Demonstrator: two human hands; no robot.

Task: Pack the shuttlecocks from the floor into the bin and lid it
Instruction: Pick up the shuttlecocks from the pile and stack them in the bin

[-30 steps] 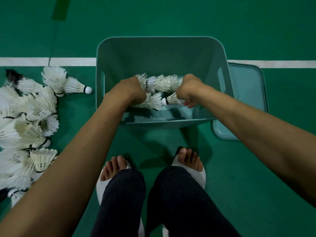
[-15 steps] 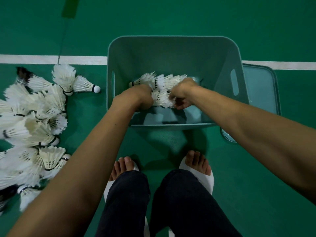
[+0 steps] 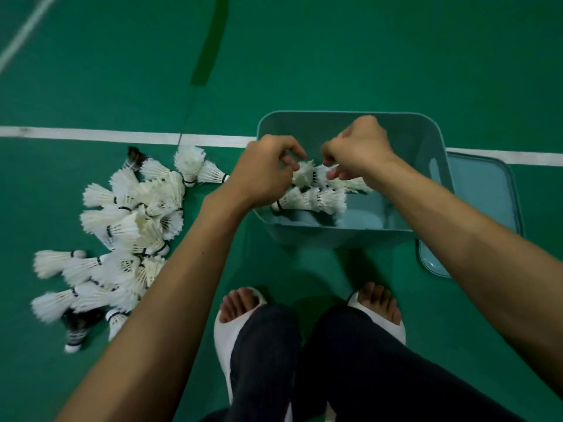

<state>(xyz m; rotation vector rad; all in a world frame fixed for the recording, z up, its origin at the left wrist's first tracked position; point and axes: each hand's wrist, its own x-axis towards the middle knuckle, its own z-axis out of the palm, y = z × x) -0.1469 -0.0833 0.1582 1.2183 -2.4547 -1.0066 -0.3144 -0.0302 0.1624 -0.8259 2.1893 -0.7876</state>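
Note:
A teal plastic bin (image 3: 426, 138) stands open on the green floor. Several white shuttlecocks (image 3: 313, 199) lie nested in rows on its bottom. Over the bin, my left hand (image 3: 265, 172) and my right hand (image 3: 359, 147) face each other with curled fingers. Their fingertips pinch the two ends of a short top row of shuttlecocks (image 3: 307, 175) between them. A large pile of loose shuttlecocks (image 3: 131, 226) lies on the floor to the left of the bin. The bin's lid (image 3: 484, 202) lies flat on the floor at the right, partly under the bin.
My two feet in white slippers (image 3: 225, 330) stand just in front of the bin, with dark trouser legs below. A white court line (image 3: 91, 135) runs across the floor behind the pile and the bin. A few dark-feathered shuttlecocks (image 3: 76, 327) lie at the pile's edges.
The view has swung left, so the bin now sits further right. Both hands have risen from deep in the bin to about rim height and moved closer together.

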